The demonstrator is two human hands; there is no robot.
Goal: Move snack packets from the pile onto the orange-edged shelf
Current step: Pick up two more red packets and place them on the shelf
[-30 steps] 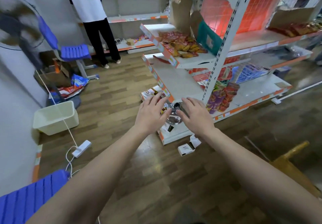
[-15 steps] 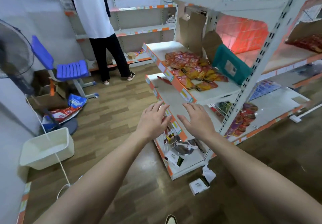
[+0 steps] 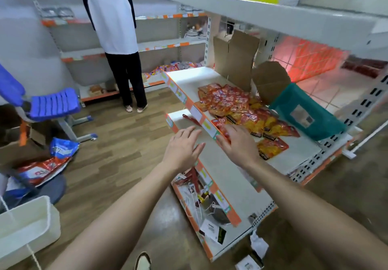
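A pile of red and orange snack packets (image 3: pixel 237 108) lies on a white shelf with an orange front edge (image 3: pixel 196 110) at mid height. My right hand (image 3: pixel 237 145) reaches over that edge with fingers stretched out, its fingertips at the nearest packets of the pile. My left hand (image 3: pixel 184 148) hovers open just left of the edge, above the empty white shelf below (image 3: pixel 222 164). Neither hand holds anything.
A teal bag (image 3: pixel 304 114) and torn cardboard (image 3: pixel 237 57) sit behind the pile. The bottom shelf (image 3: pixel 210 211) holds small boxes and clutter. A person (image 3: pixel 115 38) stands at the far shelves. A blue chair (image 3: pixel 48 103) and white bin (image 3: pixel 27 232) are on the left.
The view has risen and closed in on the shelves. Both hands moved up from the lower shelves to the edge of the packet shelf; the right hand now reaches the pile.
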